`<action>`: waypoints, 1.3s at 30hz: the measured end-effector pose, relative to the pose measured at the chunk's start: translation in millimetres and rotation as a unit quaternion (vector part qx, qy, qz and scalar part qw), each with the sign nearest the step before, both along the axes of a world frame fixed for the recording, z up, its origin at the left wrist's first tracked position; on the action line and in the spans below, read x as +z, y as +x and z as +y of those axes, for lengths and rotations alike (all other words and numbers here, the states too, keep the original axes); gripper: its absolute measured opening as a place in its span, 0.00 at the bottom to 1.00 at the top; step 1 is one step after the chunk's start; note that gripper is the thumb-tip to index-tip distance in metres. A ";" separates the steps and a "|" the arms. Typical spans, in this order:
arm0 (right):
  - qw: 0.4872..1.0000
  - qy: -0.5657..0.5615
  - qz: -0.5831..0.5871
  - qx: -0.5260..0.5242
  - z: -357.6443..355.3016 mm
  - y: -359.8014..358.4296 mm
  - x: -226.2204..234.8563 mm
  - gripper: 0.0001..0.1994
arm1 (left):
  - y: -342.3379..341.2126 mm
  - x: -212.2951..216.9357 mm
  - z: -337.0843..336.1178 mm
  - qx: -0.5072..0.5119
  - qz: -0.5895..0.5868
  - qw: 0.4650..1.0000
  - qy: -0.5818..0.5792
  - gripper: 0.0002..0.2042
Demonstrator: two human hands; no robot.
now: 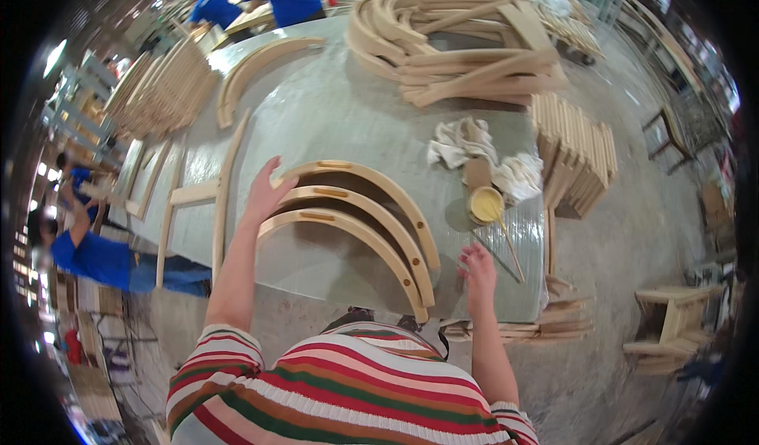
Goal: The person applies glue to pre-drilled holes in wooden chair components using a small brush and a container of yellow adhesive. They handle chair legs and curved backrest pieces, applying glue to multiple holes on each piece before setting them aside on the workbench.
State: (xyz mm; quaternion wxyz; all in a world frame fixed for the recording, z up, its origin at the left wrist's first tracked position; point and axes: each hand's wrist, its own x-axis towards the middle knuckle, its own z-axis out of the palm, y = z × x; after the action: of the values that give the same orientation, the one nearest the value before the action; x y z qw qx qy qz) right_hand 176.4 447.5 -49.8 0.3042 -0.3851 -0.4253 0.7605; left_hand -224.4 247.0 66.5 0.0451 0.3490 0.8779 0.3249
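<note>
Three curved wooden pieces stand side by side on the table in front of me, a far one (371,174), a middle one (360,200) and a near one (348,227). Each has a slot near its upper left and dark round holes toward its lower right end. My left hand (267,193) is at their left ends, fingers stretched out and thumb apart, touching the far piece. To the right of the pieces, my right hand (477,275) hovers with loosely bent, parted fingers, holding nothing visible. Beyond it sits a round pot of pale yellow paste (485,205) with a thin stick (511,249) leaning out.
Crumpled white cloths (466,140) lie behind the pot. A pile of curved wooden parts (466,49) covers the table's far side. An H-shaped wooden frame (195,194) lies left. Stacked slats (575,152) stand off the right edge. A person in blue (99,259) is at the left.
</note>
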 end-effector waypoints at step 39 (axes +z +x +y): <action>0.775 0.428 -0.163 0.436 -178.8 -406.5 5.1 0.44 | -95.2 -75.8 -218.6 0.327 0.047 0.911 -0.246 0.37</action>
State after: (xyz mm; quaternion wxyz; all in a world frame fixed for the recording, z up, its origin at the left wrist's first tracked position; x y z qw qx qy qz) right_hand -230.1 268.6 -44.7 -0.0005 -0.1065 -0.8724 0.4771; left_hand -319.6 28.4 -9.3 -0.0204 0.0348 0.9961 0.0784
